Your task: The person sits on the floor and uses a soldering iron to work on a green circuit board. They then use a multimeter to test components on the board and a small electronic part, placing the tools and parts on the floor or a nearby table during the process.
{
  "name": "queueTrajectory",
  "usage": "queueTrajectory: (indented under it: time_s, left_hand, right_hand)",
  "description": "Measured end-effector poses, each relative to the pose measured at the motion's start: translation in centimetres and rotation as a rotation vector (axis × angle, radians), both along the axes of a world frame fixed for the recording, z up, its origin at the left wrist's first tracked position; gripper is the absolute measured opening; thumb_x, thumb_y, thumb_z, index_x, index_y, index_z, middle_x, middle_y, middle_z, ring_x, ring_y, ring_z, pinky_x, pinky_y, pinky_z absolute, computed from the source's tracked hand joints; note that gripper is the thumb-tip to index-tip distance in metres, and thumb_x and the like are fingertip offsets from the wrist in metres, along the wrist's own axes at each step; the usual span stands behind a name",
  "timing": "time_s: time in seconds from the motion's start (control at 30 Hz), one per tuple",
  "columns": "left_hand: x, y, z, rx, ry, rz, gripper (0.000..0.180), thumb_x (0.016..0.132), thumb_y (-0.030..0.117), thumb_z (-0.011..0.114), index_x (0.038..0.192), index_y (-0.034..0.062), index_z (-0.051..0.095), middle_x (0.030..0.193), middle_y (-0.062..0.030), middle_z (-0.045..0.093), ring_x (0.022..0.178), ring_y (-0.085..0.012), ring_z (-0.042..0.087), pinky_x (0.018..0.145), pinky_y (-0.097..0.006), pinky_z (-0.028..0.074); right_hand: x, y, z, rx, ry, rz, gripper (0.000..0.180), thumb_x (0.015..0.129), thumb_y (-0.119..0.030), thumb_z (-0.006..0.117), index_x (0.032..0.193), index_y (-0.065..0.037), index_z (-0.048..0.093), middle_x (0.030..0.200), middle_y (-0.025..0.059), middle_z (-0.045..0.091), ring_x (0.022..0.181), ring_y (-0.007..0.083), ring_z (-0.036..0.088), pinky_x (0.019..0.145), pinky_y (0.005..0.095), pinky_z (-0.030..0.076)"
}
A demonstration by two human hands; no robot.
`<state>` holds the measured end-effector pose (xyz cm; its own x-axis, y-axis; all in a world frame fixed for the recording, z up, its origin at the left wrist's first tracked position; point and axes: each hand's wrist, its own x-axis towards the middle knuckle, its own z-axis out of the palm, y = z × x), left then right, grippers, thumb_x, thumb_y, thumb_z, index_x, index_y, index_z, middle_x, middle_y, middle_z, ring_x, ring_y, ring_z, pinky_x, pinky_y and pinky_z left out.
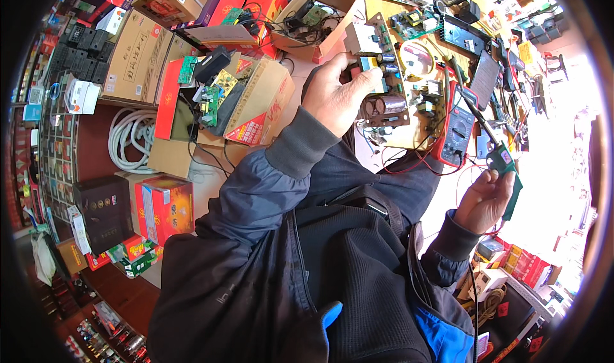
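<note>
My left hand [340, 93] reaches forward and grips a brown circuit board [384, 88] by its near edge; the board carries black capacitors and a copper coil. My right hand [484, 200] is lower right and holds the green handle of a soldering iron [502, 162], whose thin dark shaft points up and left toward the board. A red multimeter [455, 131] with red and black leads lies between the two hands on the workbench [396, 139].
Open cardboard boxes [256, 94] of circuit boards and cables stand left and behind. A coiled white hose [131, 139] and red cartons [165, 206] lie on the floor at left. More boards, tools and a tablet [484, 75] crowd the bench's far right.
</note>
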<state>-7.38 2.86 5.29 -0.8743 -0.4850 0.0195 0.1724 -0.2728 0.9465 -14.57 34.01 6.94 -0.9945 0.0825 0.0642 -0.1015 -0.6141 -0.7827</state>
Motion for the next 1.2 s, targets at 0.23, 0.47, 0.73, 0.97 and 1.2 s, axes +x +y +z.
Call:
queueTrajectory:
  time_s: [0.23,0.47,0.73,0.97,1.2]
  left_hand:
    - [-0.3,-0.3,0.2,-0.094,-0.025,-0.074,0.032,0.104,0.018,0.066,0.129,-0.0014,0.061,0.114,-0.0044,0.068,0.102,-0.0099,0.065,0.093,-0.028,0.055]
    - [-0.1,-1.5,0.2,-0.175,-0.076,-0.110,0.034,0.107,0.016,0.060,0.135,-0.0035,0.058,0.121,-0.0069,0.068,0.110,-0.0136,0.065,0.097,-0.030,0.052]
    - [-1.6,-2.7,1.3,0.069,-0.143,-0.093,0.032,0.104,0.018,0.066,0.128,-0.0023,0.060,0.118,-0.0053,0.066,0.106,-0.0102,0.063,0.097,-0.027,0.049]
    - [-3.3,-1.9,2.8,-0.021,-0.085,-0.112,0.030,0.104,0.017,0.065,0.127,-0.0014,0.060,0.112,-0.0051,0.069,0.097,-0.0097,0.066,0.087,-0.026,0.054]
    - [-5.3,-2.3,3.5,-0.241,-0.038,-0.110,0.025,0.101,0.016,0.070,0.113,-0.0034,0.060,0.100,-0.0042,0.064,0.092,-0.0086,0.061,0.083,-0.027,0.052]
  right_hand:
    - [-1.1,1.3,0.0,0.049,0.077,-0.038,0.031,0.108,-0.019,0.057,0.129,0.004,0.058,0.104,0.0109,0.067,0.087,0.0161,0.063,0.076,0.0258,0.055]
    - [-2.7,2.5,0.7,0.011,0.110,-0.165,0.041,0.108,-0.020,0.056,0.140,0.005,0.055,0.106,0.0089,0.068,0.089,0.0147,0.065,0.081,0.0269,0.057]
    - [-3.8,3.0,2.3,0.000,0.116,-0.273,0.045,0.108,-0.023,0.056,0.144,0.005,0.051,0.116,0.0152,0.068,0.088,0.0171,0.069,0.077,0.0305,0.061]
    - [-4.6,1.8,2.3,0.149,0.150,-0.262,0.045,0.110,-0.026,0.052,0.143,0.004,0.051,0.113,0.0153,0.071,0.086,0.0136,0.068,0.075,0.0283,0.057]
    - [-5.5,1.2,2.7,0.204,0.219,-0.216,0.050,0.110,-0.025,0.052,0.148,0.006,0.045,0.114,0.0157,0.069,0.090,0.0150,0.067,0.082,0.0289,0.056]
